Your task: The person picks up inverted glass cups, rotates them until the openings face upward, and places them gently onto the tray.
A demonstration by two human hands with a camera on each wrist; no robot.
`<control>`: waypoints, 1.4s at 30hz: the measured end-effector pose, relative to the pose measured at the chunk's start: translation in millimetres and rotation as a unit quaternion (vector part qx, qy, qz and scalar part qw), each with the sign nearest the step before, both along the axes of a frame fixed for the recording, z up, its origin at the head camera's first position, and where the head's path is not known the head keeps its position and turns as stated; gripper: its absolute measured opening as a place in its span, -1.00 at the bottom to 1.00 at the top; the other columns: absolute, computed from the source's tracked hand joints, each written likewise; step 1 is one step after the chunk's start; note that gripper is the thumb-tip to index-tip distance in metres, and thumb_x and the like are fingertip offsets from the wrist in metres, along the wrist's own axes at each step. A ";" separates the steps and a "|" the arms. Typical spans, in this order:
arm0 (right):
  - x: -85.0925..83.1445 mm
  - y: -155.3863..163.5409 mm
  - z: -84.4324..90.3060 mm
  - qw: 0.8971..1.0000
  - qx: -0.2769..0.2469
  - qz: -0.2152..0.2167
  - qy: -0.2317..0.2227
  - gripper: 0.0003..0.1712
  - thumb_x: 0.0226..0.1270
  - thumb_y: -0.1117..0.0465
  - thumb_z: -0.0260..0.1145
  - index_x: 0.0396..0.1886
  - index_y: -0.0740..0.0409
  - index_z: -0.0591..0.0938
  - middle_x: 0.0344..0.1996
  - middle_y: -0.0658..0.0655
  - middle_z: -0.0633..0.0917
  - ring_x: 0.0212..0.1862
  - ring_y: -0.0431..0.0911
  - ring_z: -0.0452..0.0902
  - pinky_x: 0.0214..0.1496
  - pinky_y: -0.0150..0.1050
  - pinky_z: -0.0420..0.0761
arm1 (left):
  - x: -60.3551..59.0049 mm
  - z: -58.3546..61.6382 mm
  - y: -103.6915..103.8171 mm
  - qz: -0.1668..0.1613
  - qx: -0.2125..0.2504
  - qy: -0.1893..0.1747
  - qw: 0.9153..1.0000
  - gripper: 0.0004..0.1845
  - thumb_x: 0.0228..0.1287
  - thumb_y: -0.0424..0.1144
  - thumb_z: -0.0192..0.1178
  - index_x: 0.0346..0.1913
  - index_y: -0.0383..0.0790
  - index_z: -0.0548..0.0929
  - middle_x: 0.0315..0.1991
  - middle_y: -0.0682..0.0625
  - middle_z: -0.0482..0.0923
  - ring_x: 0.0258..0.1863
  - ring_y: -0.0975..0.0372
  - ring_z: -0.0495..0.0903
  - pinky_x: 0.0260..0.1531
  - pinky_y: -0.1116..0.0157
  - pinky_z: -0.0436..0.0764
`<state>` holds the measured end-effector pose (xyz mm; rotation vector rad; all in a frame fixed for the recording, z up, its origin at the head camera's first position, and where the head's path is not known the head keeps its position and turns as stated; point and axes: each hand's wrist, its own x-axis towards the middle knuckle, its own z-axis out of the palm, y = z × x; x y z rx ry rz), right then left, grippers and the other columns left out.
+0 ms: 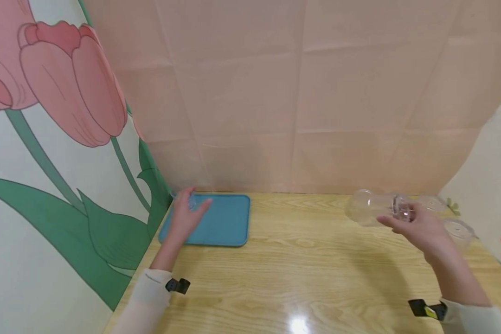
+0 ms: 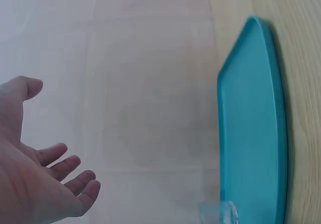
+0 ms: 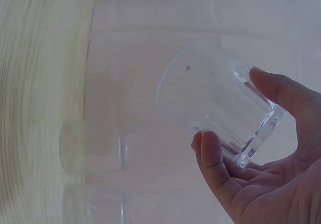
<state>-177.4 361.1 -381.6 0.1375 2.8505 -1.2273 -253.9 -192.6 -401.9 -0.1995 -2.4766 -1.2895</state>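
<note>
My right hand [image 1: 427, 229] grips a clear glass [image 1: 373, 211] near its thick base, above the table's right side. In the right wrist view the glass [image 3: 215, 98] is tilted, its mouth facing away from the palm. Two more clear glasses, a far one [image 1: 431, 202] and a near one [image 1: 458, 229], stand on the table beside that hand, apparently upside down. My left hand [image 1: 185, 218] is above the blue tray [image 1: 221, 227], fingers apart and holding nothing. Partly hidden behind it, a clear glass [image 2: 218, 213] is at the tray's far left.
Under everything is a wood-grain table [image 1: 292, 269]. A pinkish sheet [image 1: 275, 116] hangs along its back edge. The left wall [image 1: 67, 162] carries a tulip print, and a pale wall [image 1: 484, 171] closes off the right side.
</note>
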 end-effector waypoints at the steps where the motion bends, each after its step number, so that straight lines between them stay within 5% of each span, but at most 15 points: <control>1: 0.2 -2.3 0.1 1.000 -0.012 0.003 0.000 0.22 0.44 -0.24 0.26 0.48 0.65 -0.11 0.14 0.62 0.48 0.14 0.43 0.46 0.01 0.25 0.53 | 0.5 0.1 3.0 -0.004 0.005 0.003 1.000 -0.25 0.35 -0.02 0.34 0.44 -0.36 0.34 0.40 -0.32 0.32 0.39 -0.17 0.31 0.33 -0.15 0.34; 7: 2.9 -20.1 -1.3 0.998 -0.060 0.007 0.030 -0.01 0.47 -0.18 0.25 0.47 0.48 0.10 0.32 0.63 0.30 0.28 0.48 0.27 0.08 0.28 0.45 | 4.1 1.7 20.4 -0.016 0.025 0.019 0.999 -0.30 0.32 -0.07 0.37 0.39 -0.36 0.40 0.36 -0.31 0.38 0.37 -0.15 0.33 0.36 -0.12 0.30; 11: 5.4 -33.5 -2.8 0.997 -0.066 0.001 0.050 -0.05 0.46 -0.15 0.28 0.47 0.43 0.12 0.35 0.56 0.32 0.28 0.37 0.31 0.02 -0.04 0.53 | 6.9 3.2 30.5 -0.031 0.042 0.024 0.998 -0.35 0.32 -0.10 0.37 0.35 -0.35 0.44 0.33 -0.27 0.43 0.37 -0.12 0.35 0.36 -0.10 0.33; 15: 6.2 -46.0 -3.9 0.993 -0.099 0.012 0.061 -0.03 0.49 -0.09 0.27 0.55 0.39 0.05 0.38 0.46 0.35 0.16 -0.17 0.49 -0.07 -0.40 0.51 | 11.5 5.5 39.5 -0.053 0.058 0.016 0.997 -0.36 0.35 -0.10 0.35 0.37 -0.34 0.42 0.35 -0.26 0.42 0.38 -0.12 0.34 0.35 -0.10 0.35; 19: 7.0 -57.9 -6.7 0.984 -0.152 0.036 0.087 -0.11 0.50 0.02 0.29 0.55 0.37 0.09 0.18 -0.01 0.58 0.00 -0.55 0.48 -0.10 -0.56 0.50 | 16.5 7.6 48.9 -0.067 0.067 0.013 0.995 -0.35 0.35 -0.08 0.34 0.38 -0.31 0.42 0.35 -0.27 0.41 0.36 -0.11 0.35 0.34 -0.10 0.37; 22: 7.8 -67.1 -9.4 0.969 -0.215 0.057 0.109 -0.24 0.50 0.16 0.30 0.52 0.29 0.20 0.03 -0.30 0.59 0.02 -0.49 0.55 -0.04 -0.56 0.49 | 20.0 9.3 56.0 -0.071 0.069 0.012 0.995 -0.35 0.34 -0.08 0.35 0.38 -0.28 0.43 0.34 -0.25 0.42 0.35 -0.09 0.37 0.33 -0.10 0.38; 27: 9.5 -81.1 -12.3 0.942 -0.303 0.082 0.115 -0.34 0.50 0.28 0.27 0.50 0.20 0.27 0.08 -0.19 0.63 0.11 -0.37 0.54 0.04 -0.56 0.46 | 24.9 9.5 66.0 -0.088 0.071 0.015 0.993 -0.35 0.33 -0.11 0.36 0.39 -0.26 0.43 0.33 -0.23 0.44 0.34 -0.09 0.38 0.33 -0.11 0.39; 31: 9.9 -91.5 -12.8 0.934 -0.331 0.093 0.101 -0.37 0.53 0.26 0.23 0.49 0.18 0.26 0.11 -0.13 0.60 0.15 -0.34 0.50 0.08 -0.57 0.45 | 28.2 8.8 74.0 -0.111 0.076 0.026 0.991 -0.35 0.31 -0.16 0.37 0.39 -0.28 0.43 0.32 -0.23 0.45 0.33 -0.09 0.39 0.31 -0.11 0.41; 38: 4.7 -110.5 -13.4 0.897 -0.399 0.139 0.127 -0.51 0.52 0.40 0.18 0.38 0.14 0.39 0.14 -0.03 0.59 0.16 -0.26 0.53 0.16 -0.47 0.53 | 36.3 8.2 84.1 -0.153 0.082 0.037 0.984 -0.34 0.34 -0.16 0.35 0.41 -0.33 0.39 0.36 -0.28 0.40 0.34 -0.09 0.40 0.28 -0.14 0.42; 42: 4.3 -121.8 -11.4 0.885 -0.422 0.144 0.133 -0.51 0.51 0.41 0.17 0.38 0.15 0.41 0.16 -0.03 0.60 0.19 -0.24 0.53 0.19 -0.45 0.52 | 40.3 9.8 89.7 -0.167 0.086 0.030 0.982 -0.32 0.34 -0.12 0.34 0.43 -0.29 0.37 0.39 -0.27 0.37 0.35 -0.07 0.39 0.29 -0.16 0.40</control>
